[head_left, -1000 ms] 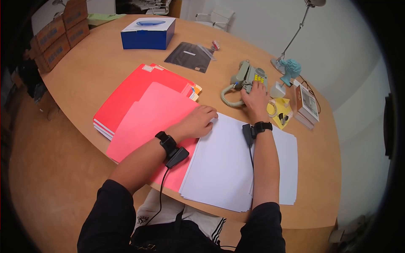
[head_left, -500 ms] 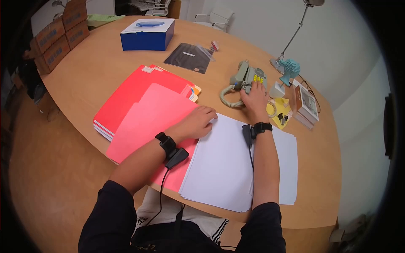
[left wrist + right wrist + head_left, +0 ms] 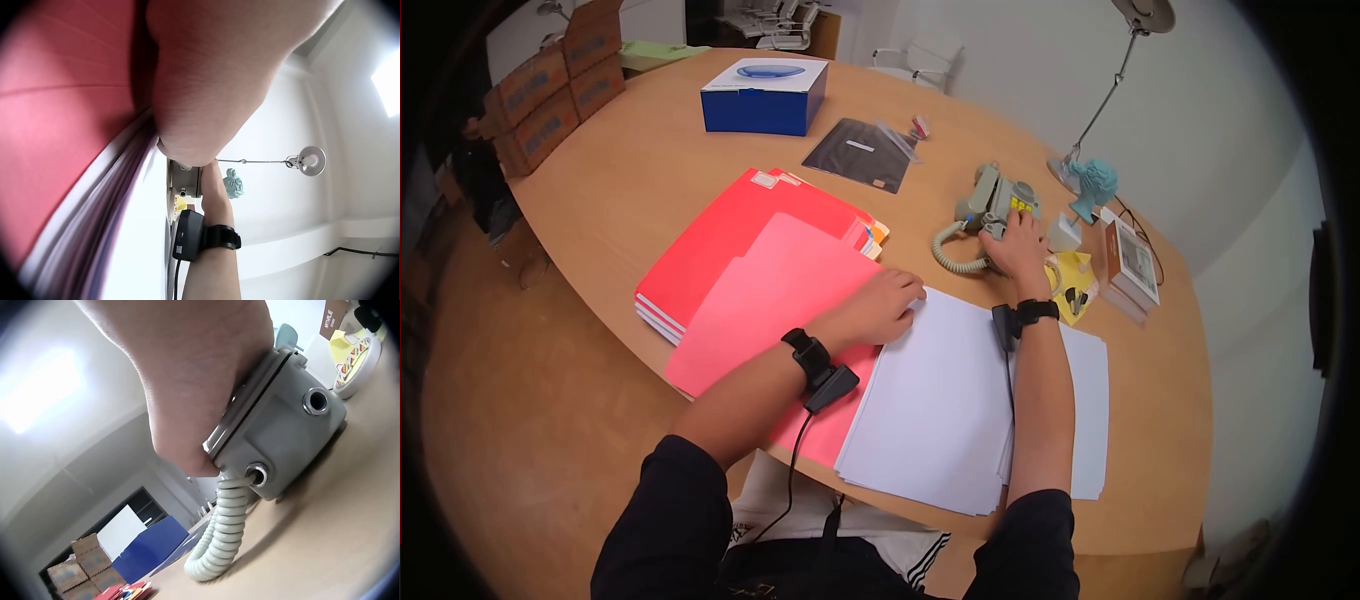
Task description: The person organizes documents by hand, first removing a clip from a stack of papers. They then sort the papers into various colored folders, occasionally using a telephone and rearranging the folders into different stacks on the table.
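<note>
In the head view my left hand (image 3: 875, 305) rests where a pink folder (image 3: 785, 265) meets a stack of white paper (image 3: 935, 400). Its fingers bend loosely over the paper's far left corner. My right hand (image 3: 1020, 248) lies on the near end of a grey-green desk telephone (image 3: 992, 195), fingers reaching toward the yellow keys. From the right wrist view, the thumb touches the upper edge of the telephone body (image 3: 290, 419), beside the coiled cord (image 3: 228, 515). The telephone sits on the table; the other right fingers are hidden there.
Red folders (image 3: 720, 225) are stacked left of the pink one. Beyond them lie a black folder (image 3: 845, 155) and a blue box (image 3: 760, 110). Right of the telephone are a white cube (image 3: 1064, 233), a teal bust (image 3: 1095, 185), a yellow sheet (image 3: 1072, 265), books (image 3: 1135, 255) and a lamp (image 3: 1105, 105).
The head view has shifted slightly, so everything appears a little lower and to the right. Both hands keep their places on the paper and the telephone.
</note>
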Action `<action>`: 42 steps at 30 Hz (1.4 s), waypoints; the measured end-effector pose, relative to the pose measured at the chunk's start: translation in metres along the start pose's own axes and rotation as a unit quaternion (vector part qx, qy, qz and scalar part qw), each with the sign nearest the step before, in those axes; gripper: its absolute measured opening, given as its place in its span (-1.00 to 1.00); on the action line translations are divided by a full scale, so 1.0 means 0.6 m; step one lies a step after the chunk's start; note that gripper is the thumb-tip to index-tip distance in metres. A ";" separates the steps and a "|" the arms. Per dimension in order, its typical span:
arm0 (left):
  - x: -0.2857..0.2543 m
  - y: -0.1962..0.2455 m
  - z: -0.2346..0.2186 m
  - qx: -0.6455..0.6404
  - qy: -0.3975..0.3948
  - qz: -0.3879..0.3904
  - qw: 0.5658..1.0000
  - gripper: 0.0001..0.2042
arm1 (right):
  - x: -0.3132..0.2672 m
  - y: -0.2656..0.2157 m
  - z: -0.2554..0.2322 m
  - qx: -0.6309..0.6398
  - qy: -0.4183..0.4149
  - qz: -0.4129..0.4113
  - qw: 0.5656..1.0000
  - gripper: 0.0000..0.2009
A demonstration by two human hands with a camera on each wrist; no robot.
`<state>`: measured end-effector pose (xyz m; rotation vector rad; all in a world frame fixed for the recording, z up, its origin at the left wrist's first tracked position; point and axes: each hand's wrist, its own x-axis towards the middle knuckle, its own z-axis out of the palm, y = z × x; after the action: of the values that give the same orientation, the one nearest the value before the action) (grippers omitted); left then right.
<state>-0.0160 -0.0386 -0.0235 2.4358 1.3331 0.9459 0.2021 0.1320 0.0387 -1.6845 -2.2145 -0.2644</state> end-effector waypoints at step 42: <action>-0.001 -0.004 0.007 -0.010 0.006 -0.003 1.000 -0.73 | 0.020 0.016 0.024 0.042 -0.016 0.041 0.998 -0.28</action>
<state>-0.0154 -0.0372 -0.0282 2.4143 1.3272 0.9706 0.2062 0.1504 0.0297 -1.7403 -2.1418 -0.1236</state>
